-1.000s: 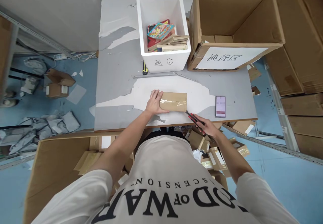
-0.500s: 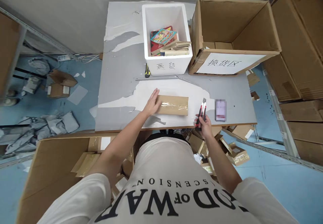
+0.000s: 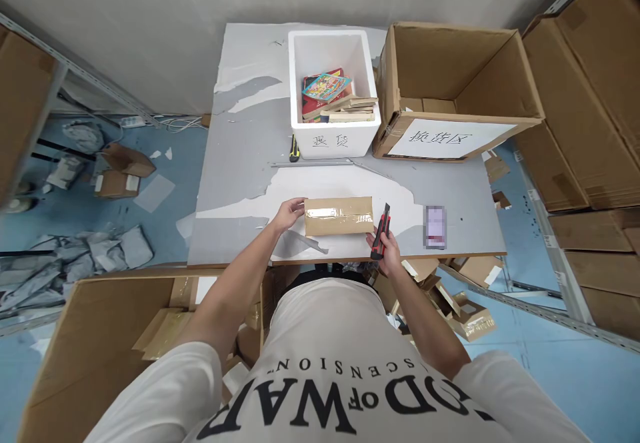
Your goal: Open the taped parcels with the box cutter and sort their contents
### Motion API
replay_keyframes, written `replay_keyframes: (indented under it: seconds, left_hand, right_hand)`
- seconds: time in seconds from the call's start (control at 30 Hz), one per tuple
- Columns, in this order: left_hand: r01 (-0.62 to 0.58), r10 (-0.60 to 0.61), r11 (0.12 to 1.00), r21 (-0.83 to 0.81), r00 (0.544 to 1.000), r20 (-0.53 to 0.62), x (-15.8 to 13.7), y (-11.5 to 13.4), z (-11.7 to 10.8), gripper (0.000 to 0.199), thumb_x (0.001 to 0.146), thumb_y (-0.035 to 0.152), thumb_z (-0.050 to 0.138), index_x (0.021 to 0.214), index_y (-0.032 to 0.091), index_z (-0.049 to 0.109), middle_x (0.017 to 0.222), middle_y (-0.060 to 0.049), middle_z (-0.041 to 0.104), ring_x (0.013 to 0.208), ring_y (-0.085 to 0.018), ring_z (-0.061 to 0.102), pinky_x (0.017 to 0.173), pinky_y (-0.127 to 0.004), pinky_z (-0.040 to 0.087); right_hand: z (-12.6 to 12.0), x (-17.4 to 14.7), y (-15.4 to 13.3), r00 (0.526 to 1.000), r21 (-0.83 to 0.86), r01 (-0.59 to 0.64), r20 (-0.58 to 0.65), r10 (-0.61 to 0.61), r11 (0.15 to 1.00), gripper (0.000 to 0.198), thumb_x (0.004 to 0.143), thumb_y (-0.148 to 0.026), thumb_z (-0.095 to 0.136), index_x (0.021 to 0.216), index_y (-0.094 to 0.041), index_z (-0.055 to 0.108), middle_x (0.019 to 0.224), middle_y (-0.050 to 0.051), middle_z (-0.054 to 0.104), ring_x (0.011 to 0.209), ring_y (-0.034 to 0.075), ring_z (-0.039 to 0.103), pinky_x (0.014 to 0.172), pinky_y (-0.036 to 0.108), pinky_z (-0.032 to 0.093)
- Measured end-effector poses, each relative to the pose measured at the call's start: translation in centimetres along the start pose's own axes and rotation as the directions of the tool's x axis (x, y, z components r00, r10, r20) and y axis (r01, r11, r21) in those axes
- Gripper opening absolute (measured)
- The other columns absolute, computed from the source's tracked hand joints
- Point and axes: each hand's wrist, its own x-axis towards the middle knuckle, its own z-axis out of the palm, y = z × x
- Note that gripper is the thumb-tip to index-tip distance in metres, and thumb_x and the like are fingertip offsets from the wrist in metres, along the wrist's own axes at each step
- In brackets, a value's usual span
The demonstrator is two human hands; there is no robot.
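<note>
A small taped cardboard box [image 3: 339, 216] lies lengthwise in front of me near the table's front edge, with shiny clear tape along its upper face. At its left end, my left hand [image 3: 289, 215] holds the edge with bent fingers. My right hand [image 3: 389, 248] is closed round a red and black utility knife [image 3: 381, 233], whose blade points away from me. Fingertips of that hand reach the box's lower right corner. To the right of the knife lies a phone [image 3: 435, 227] with a blurred-out screen.
Behind the work spot stand a white foam bin [image 3: 333, 142] with several books [image 3: 327, 90] and a large open carton [image 3: 457, 138]. A yellow and black cutter [image 3: 295, 148] lies beside the bin. A big carton [image 3: 100, 343] with flattened cardboard stands below the table's left side.
My left hand has slid from the box's top to its left end. My right hand and the knife have moved left to the box's right corner. The view has shifted slightly.
</note>
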Motion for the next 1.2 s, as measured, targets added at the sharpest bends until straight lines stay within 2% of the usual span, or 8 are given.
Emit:
replay_keyframes:
  seconds: [0.17, 0.33, 0.47, 0.6, 0.77, 1.0, 1.13, 1.2]
  left_hand:
    - [0.01, -0.002, 0.992, 0.13, 0.998, -0.059, -3.9, -1.4, -0.2, 0.05, 0.044, 0.049, 0.087, 0.08, 0.018, 0.072, 0.087, -0.009, 0.074, 0.084, -0.027, 0.071, 0.087, -0.045, 0.055]
    - [0.045, -0.022, 0.995, 0.093, 0.972, -0.233, -8.6, -4.0, 3.4, 0.035, 0.053, 0.042, 0.084, 0.077, 0.019, 0.072, 0.084, -0.008, 0.074, 0.079, -0.026, 0.072, 0.084, -0.043, 0.057]
    - [0.107, -0.106, 0.994, -0.012, 0.953, -0.284, -10.5, -5.8, 6.7, 0.028, 0.058, 0.034, 0.082, 0.078, 0.017, 0.073, 0.084, -0.007, 0.075, 0.081, -0.026, 0.072, 0.085, -0.041, 0.057]
    - [0.155, -0.162, 0.987, -0.048, 0.938, -0.306, -10.7, -6.6, 7.7, 0.029, 0.057, 0.033, 0.082, 0.079, 0.016, 0.074, 0.076, -0.006, 0.075, 0.078, -0.026, 0.072, 0.083, -0.042, 0.057]
    - [0.137, -0.13, 0.99, 0.008, 0.953, -0.273, -10.3, -6.8, 7.1, 0.03, 0.056, 0.034, 0.083, 0.079, 0.016, 0.075, 0.074, -0.006, 0.074, 0.075, -0.025, 0.072, 0.08, -0.04, 0.058]
    - [0.052, -0.031, 0.993, 0.107, 0.981, -0.189, -10.1, -6.5, 6.8, 0.031, 0.059, 0.038, 0.08, 0.082, 0.017, 0.074, 0.078, -0.007, 0.075, 0.074, -0.023, 0.072, 0.077, -0.038, 0.059]
    - [-0.008, 0.035, 0.968, 0.253, 0.994, -0.102, -10.3, -6.2, 5.8, 0.031, 0.065, 0.037, 0.077, 0.087, 0.015, 0.073, 0.085, -0.009, 0.074, 0.076, -0.023, 0.072, 0.075, -0.037, 0.059]
    - [-0.036, 0.041, 0.944, 0.327, 0.999, -0.008, -9.7, -6.2, 4.5, 0.033, 0.066, 0.033, 0.074, 0.094, 0.014, 0.072, 0.091, -0.011, 0.074, 0.08, -0.024, 0.072, 0.073, -0.036, 0.06]
  right_hand:
    - [0.9, 5.8, -5.2, 0.998, -0.184, 0.005, 0.06, 0.006, 0.983, 0.029, 0.079, -0.039, 0.062, 0.101, -0.025, 0.05, 0.107, 0.004, 0.069, 0.085, 0.016, 0.07, 0.077, 0.036, 0.061]
    - [5.6, 12.0, -10.1, 0.969, -0.374, -0.056, 0.203, 0.141, 0.926, 0.017, 0.083, -0.026, 0.06, 0.096, -0.02, 0.051, 0.094, 0.004, 0.069, 0.072, 0.012, 0.068, 0.071, 0.03, 0.061]
    - [9.6, 14.6, -11.1, 0.943, -0.477, -0.086, 0.244, 0.225, 0.875, 0.011, 0.085, -0.016, 0.055, 0.095, -0.019, 0.053, 0.084, 0.002, 0.067, 0.065, 0.01, 0.065, 0.065, 0.026, 0.06]
    - [11.3, 15.3, -10.8, 0.94, -0.511, -0.096, 0.236, 0.247, 0.854, 0.012, 0.086, -0.011, 0.051, 0.096, -0.018, 0.053, 0.078, 0.0, 0.064, 0.062, 0.009, 0.063, 0.062, 0.025, 0.059]
    - [10.4, 15.3, -10.3, 0.933, -0.477, -0.106, 0.256, 0.253, 0.872, 0.013, 0.086, -0.014, 0.053, 0.098, -0.02, 0.051, 0.086, 0.0, 0.065, 0.066, 0.01, 0.065, 0.063, 0.026, 0.059]
    - [8.0, 14.4, -9.2, 0.94, -0.357, -0.079, 0.285, 0.189, 0.931, 0.021, 0.083, -0.023, 0.061, 0.101, -0.024, 0.05, 0.101, 0.002, 0.069, 0.082, 0.012, 0.069, 0.074, 0.031, 0.06]
    - [5.5, 12.0, -8.1, 0.968, -0.244, -0.036, 0.233, 0.095, 0.969, 0.022, 0.083, -0.027, 0.062, 0.102, -0.026, 0.051, 0.115, 0.003, 0.068, 0.094, 0.016, 0.069, 0.076, 0.033, 0.06]
    - [3.4, 9.7, -7.0, 0.975, -0.192, -0.024, 0.211, 0.065, 0.981, 0.024, 0.082, -0.03, 0.063, 0.104, -0.027, 0.053, 0.121, 0.003, 0.066, 0.098, 0.017, 0.068, 0.077, 0.033, 0.06]
